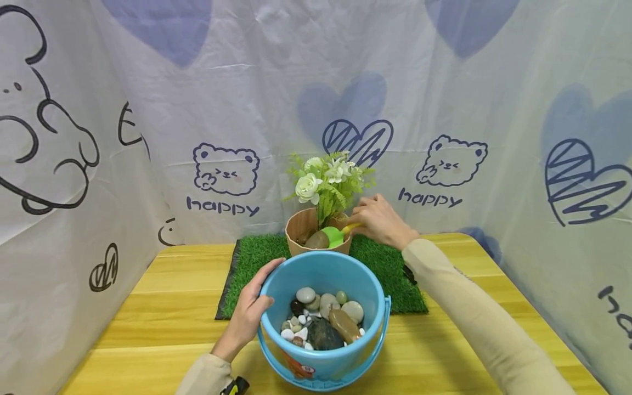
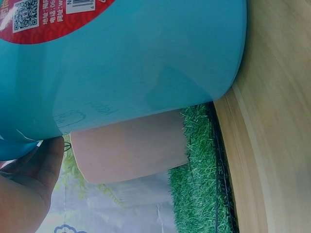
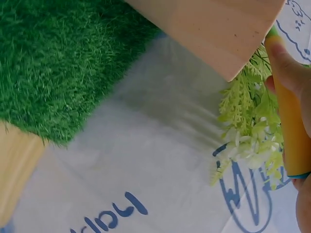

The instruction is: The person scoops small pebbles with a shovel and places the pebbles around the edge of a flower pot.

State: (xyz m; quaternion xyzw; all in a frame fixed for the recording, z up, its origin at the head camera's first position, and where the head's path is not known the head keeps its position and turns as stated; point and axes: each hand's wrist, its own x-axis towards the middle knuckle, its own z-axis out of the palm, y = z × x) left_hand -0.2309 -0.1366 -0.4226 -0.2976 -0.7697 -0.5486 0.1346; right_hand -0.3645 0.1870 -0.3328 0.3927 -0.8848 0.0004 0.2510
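Blue bucket [image 1: 345, 366] w/ assorted stones [image 1: 324, 333] is sitting btm ctr of frame. L hand [image 1: 249, 304] is gripping its rim at left, thumb [image 1: 263, 304] over the edge. R hand [image 1: 382, 220], right of ctr, is holding shovel [image 1: 351, 226] by yellow handle [image 3: 290, 136]; green scoop [image 1: 334, 236] is sitting inside pot [image 1: 296, 244], frame ctr, w/ brownish stone [image 1: 317, 240] at scoop tip. White flowers [image 1: 308, 188] are standing in pot; turf mat [image 1: 395, 282] is lying underneath.

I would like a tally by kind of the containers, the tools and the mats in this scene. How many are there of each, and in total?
Containers: 2 (blue bucket, plant pot)
Tools: 1 (small shovel)
Mats: 1 (green grass mat)
Total: 4
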